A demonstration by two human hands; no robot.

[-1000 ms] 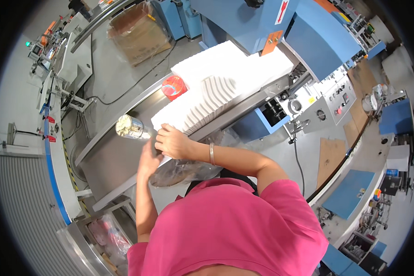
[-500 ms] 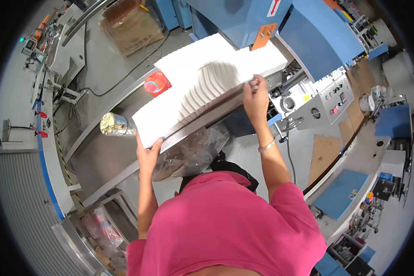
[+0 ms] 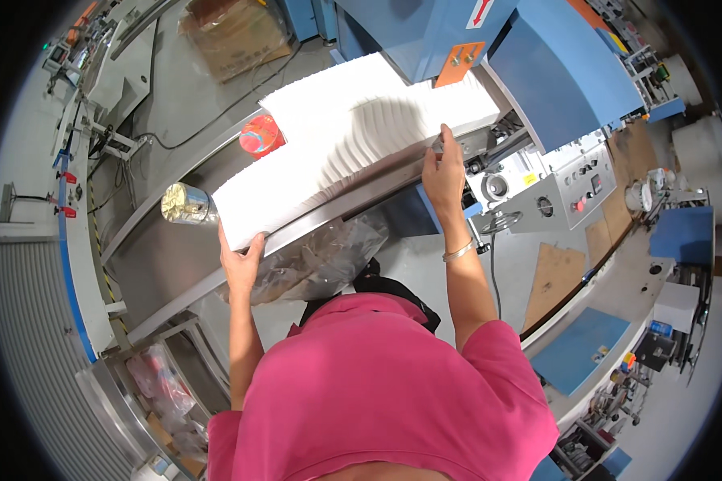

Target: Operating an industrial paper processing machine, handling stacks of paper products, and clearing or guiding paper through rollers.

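A long row of thin white sheets [image 3: 289,172], probably paper, stands packed on edge in a metal trough [image 3: 321,215]. My left hand [image 3: 239,260] is at the near left end of this row, thumb on the near edge and fingers round the end face. At the trough's near rim, further right, is my right hand [image 3: 445,172], its forefinger stretched forward and the thumb apart; the sheets beside it lean in curved waves. A red round roll or can [image 3: 261,136] sits against the row's far side. Left of the row's end lies a clear cylinder with pale yellow contents [image 3: 186,204].
A blue machine [image 3: 425,36] with an orange bracket [image 3: 460,64] rises over the row's far end. To the right are a handwheel [image 3: 501,222] and a control panel [image 3: 584,180]. A clear plastic bag [image 3: 321,260] hangs below the trough, before my body.
The whole view has shifted slightly, with the trough now further left. My right forefinger has straightened and opened away from the thumb; my left hand stays at the row's end.
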